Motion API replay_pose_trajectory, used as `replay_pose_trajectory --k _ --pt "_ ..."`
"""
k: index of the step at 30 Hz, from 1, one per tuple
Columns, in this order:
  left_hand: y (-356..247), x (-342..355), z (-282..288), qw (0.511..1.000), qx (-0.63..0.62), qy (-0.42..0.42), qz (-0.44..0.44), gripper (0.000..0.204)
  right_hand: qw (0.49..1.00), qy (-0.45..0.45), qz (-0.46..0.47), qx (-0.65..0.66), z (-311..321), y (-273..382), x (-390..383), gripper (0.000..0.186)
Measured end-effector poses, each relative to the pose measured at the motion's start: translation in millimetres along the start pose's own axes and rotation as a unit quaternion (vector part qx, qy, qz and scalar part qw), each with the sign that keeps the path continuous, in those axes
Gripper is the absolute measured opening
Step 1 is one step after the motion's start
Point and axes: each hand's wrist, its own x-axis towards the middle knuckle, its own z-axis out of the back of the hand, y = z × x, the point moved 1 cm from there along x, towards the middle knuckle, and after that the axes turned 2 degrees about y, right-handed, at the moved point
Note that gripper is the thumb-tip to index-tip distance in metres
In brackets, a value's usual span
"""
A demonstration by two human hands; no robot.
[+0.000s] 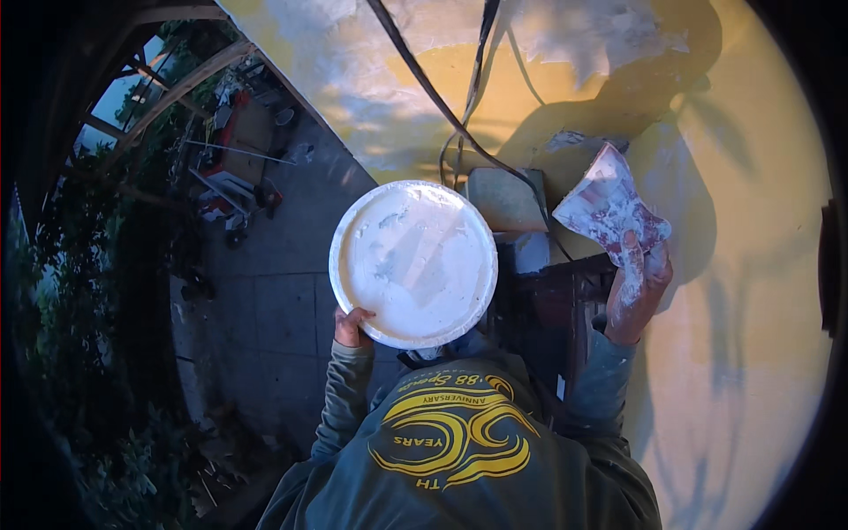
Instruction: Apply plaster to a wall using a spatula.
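Note:
My left hand grips the lower left rim of a round white bucket lid, its thumb over the edge and the other fingers hidden below. White filler is smeared across the lid's face. On the right, my right hand is closed around the handle end of a wide putty knife, with the thumb along it. White paste coats the knife, and some is on my thumb and fingers. The blade is raised close to the yellow wall; whether it touches cannot be told.
Dark cables hang down the wall past a grey box. Whitish patches cover parts of the wall above. Below on the left lie a paved floor, assorted objects and leafy plants.

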Motion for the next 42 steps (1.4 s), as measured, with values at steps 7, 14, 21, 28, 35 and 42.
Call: replay_pose_trajectory --k 7,14,21,28,35,42 --pt "-8.5 -21.4 -20.4 0.999 -0.02 0.017 -0.042 0.034 0.876 0.326 0.077 -0.347 -94.0 -51.4 -36.4 0.035" --pt "14.0 -28.3 -10.6 0.998 -0.014 0.023 -0.065 0.022 0.795 0.33 0.119 -0.495 -125.0 -91.4 -28.2 0.033" --pt "22.3 -33.3 -1.1 0.997 0.039 0.035 -0.063 0.027 0.798 0.377 0.198 -0.427 -134.6 -110.8 -38.2 0.023" --pt "18.7 -25.2 -3.3 0.991 0.112 0.036 -0.066 0.025 0.84 0.447 -0.002 -0.308 -116.4 -111.8 -54.5 0.03" --pt "29.9 -6.7 6.3 1.0 -0.019 0.007 -0.02 0.033 0.866 0.259 -0.366 0.222 -50.1 -89.8 -40.8 0.035" --pt "4.6 -8.7 28.1 0.999 0.046 -0.025 -0.009 0.049 0.928 -0.026 -0.197 0.316 49.0 -65.0 3.2 0.044"
